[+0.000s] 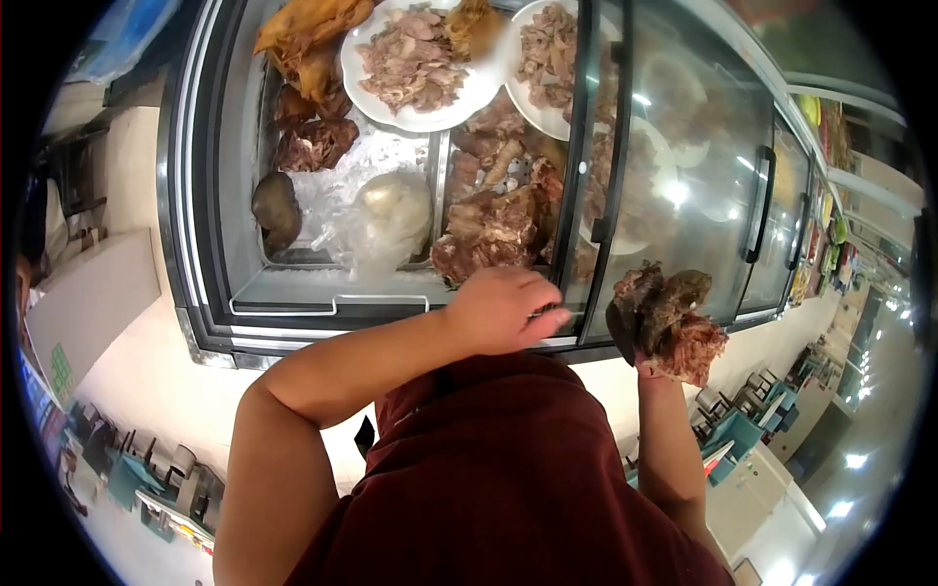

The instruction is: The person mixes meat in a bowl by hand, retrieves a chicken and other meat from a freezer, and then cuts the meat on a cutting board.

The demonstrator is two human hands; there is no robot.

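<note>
My left hand (503, 311) rests curled at the front edge of the chest freezer (210, 293), fingers closed around the sliding glass lid's (674, 176) frame as far as I can tell. If it slips, the lid could slide onto my knuckles. My right hand (645, 363), outside the freezer's front right corner, grips a heavy chunk of cooked meat (669, 327) from beneath. It overhangs my fingers, so a greasy hold could drop it.

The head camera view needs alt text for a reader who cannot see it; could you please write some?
The right hand holds up a chunk of cooked meat beside an open chest freezer of meats; the left hand rests on its edge.
</note>
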